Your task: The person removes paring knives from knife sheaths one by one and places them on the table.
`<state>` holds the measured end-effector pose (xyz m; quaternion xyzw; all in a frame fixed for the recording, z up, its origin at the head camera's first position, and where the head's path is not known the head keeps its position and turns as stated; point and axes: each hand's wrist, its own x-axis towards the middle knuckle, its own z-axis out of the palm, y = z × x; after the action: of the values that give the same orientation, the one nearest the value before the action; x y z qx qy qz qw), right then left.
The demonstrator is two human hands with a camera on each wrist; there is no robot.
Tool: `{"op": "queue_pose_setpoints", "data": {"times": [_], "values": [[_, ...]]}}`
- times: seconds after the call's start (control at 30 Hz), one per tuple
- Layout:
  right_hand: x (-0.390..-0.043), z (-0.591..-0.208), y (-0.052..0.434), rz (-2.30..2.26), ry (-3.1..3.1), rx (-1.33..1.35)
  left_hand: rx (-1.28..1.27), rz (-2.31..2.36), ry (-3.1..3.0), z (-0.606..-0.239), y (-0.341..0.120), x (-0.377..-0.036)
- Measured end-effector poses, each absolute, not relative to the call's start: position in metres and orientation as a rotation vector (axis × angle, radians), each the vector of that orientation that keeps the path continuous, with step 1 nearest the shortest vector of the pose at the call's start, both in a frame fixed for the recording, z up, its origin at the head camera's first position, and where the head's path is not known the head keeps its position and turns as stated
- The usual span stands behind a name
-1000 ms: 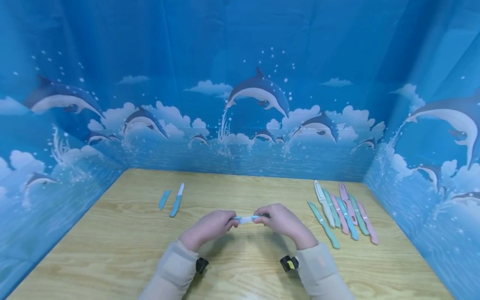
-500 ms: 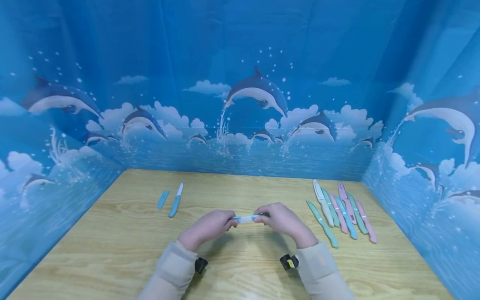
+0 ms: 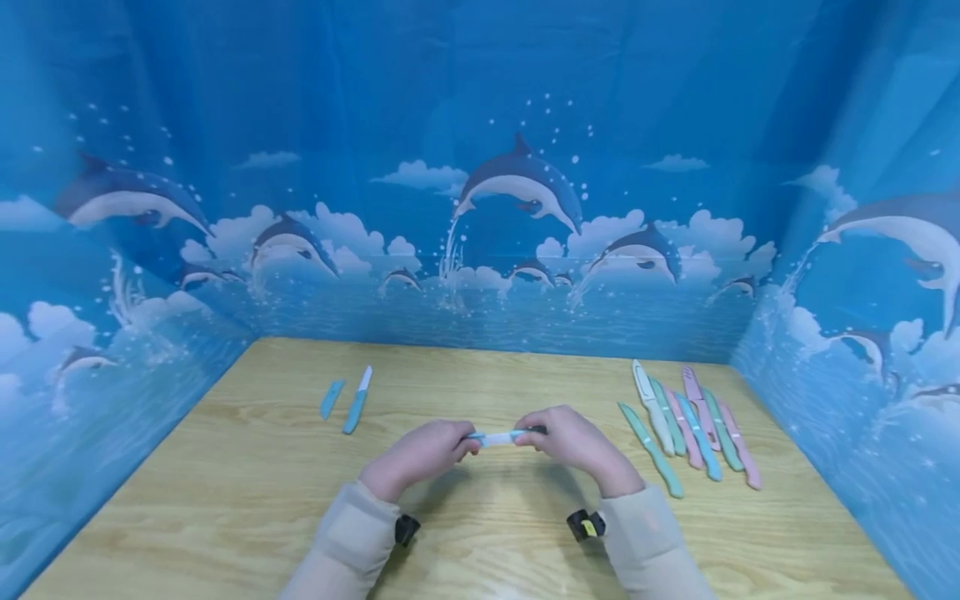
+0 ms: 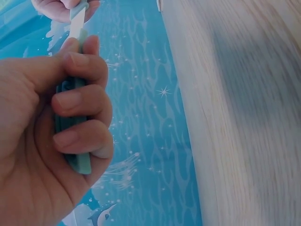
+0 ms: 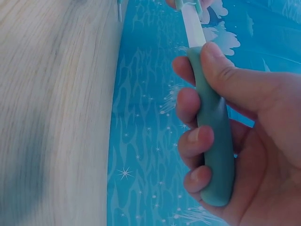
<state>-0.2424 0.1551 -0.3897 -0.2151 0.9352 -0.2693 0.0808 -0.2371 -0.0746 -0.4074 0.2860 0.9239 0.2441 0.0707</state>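
Observation:
Over the middle of the table, my two hands hold a small knife and its sheath end to end. My right hand has its fingers wrapped round the knife's teal handle. A short stretch of pale blade shows between the hands. In my left hand is a teal sheath, gripped by curled fingers that cover much of it. The blade's tip end runs into the sheath's mouth; how deep it sits is hidden by the fingers.
Left of the hands lie a bare blue-handled knife and a blue sheath, side by side. Several pastel knives, including a green knife and a white knife, lie grouped on the right. A dolphin-print curtain borders the wooden table.

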Motion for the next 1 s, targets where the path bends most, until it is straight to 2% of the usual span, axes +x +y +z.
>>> {"op": "queue_pose_setpoints", "data": {"times": [1.0], "values": [[-0.2420, -0.3871, 0.1563, -0.808, 2.803, -0.582, 0.863, 0.724, 2.788, -0.4055, -0.0748, -0.2366]]}}
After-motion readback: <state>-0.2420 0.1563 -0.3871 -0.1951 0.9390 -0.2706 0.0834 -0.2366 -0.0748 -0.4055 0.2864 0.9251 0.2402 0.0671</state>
